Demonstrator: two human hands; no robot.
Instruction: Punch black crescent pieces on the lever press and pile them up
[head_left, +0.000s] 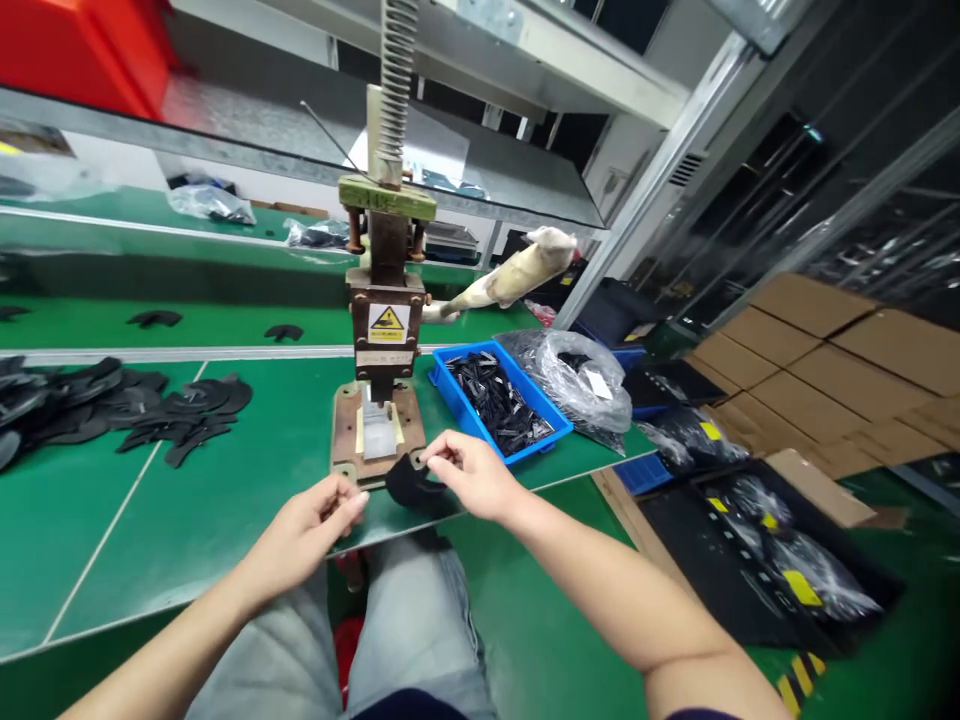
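Observation:
A black curved flat piece [412, 485] hangs from my right hand [472, 475], pinched between thumb and fingers at its right end. It lies just in front of the base of a hand press [386, 330]. My left hand [311, 525] is at the table's front edge, left of that piece and apart from it. Its fingers are curled with the thumb close to them; anything small between them is hidden. A pale block [379, 437] sits on the press base under the ram. The press lever [510, 280], wrapped in whitish material, points up to the right.
Left on the green table [247, 500] lies a heap of black curved pieces [97, 405]. A blue tray [555, 437] of small black parts stands right of the press, beside a clear plastic bag [585, 375]. Cardboard boxes [840, 370] and bagged goods [780, 545] are farther right.

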